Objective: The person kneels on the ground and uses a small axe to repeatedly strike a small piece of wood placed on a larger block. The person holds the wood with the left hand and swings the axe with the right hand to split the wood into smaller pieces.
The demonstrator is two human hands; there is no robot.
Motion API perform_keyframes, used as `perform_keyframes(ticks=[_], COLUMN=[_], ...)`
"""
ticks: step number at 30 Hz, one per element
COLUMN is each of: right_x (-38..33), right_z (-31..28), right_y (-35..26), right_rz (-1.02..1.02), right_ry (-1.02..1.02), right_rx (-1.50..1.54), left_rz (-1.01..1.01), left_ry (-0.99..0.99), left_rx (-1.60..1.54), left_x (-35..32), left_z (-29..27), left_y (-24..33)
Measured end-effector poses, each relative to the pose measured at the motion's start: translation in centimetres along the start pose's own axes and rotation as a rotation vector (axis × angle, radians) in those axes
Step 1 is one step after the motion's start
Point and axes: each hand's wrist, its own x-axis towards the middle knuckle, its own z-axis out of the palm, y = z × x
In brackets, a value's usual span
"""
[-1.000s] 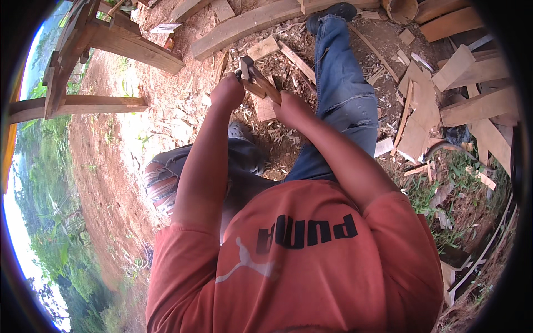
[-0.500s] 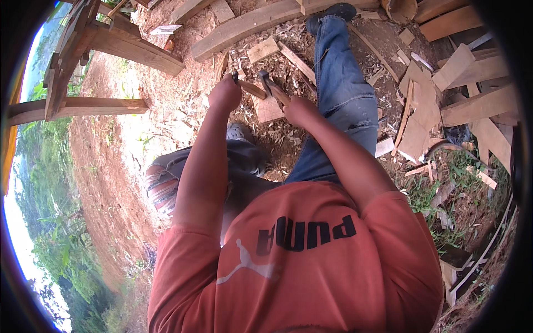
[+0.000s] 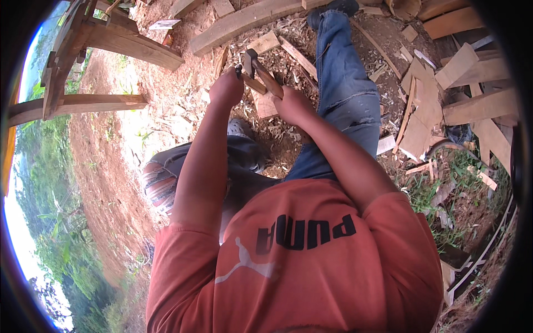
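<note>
My right hand (image 3: 294, 106) is closed round the wooden handle of a hammer (image 3: 268, 82). The hammer's dark head (image 3: 250, 60) is up beside my left hand (image 3: 226, 89). That hand is a closed fist around a small dark-ended tool (image 3: 239, 70), whose kind my fingers hide. Between the two hands a short narrow piece of wood (image 3: 255, 85) shows, partly behind the hammer handle; whether my left hand grips it too, I cannot tell. Below it a flat wooden block (image 3: 265, 105) rests on the chip-strewn ground between my legs.
A long curved beam (image 3: 244, 25) lies across the far side. Offcuts and boards (image 3: 422, 111) are heaped at the right. Wooden framing (image 3: 133, 47) juts in from the upper left. My outstretched right leg (image 3: 347, 100) borders the work spot, with wood chips around.
The hammer has swung up and left, its head now closer to my left hand. My right hand has shifted slightly left and up; my left hand has barely moved.
</note>
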Motion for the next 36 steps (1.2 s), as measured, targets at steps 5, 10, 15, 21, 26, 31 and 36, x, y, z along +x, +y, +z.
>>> perform_keyframes(ticks=[5, 10, 15, 21, 26, 31, 36], right_x=[0.3, 0.1, 0.5, 0.0, 0.5, 0.3, 0.6], right_z=[-1.0, -0.2, -1.8, -0.5, -2.5, 0.0, -1.1], right_y=[-1.5, 0.6, -1.6, -0.9, -3.2, -1.0, -2.1], right_rz=[0.017, 0.033, 0.046, 0.011, -0.014, 0.014, 0.022], right_ry=[0.068, -0.034, 0.023, 0.012, 0.028, -0.01, -0.038], right_rx=[0.113, -0.011, 0.068, 0.041, 0.054, -0.003, 0.011], left_rz=[-0.002, -0.002, -0.023, -0.005, -0.051, -0.008, -0.043], left_ry=[0.0, 0.013, -0.016, 0.012, -0.014, 0.005, 0.002], left_rx=[0.004, 0.013, -0.003, 0.012, 0.01, -0.001, 0.001], left_x=[-0.1, 0.1, 0.2, 0.2, 0.2, 0.4, 0.6], left_z=[0.1, 0.3, 0.1, 0.4, 0.2, 0.3, 0.5], left_y=[-0.2, -0.5, -0.2, -0.5, -0.9, -0.3, -1.3])
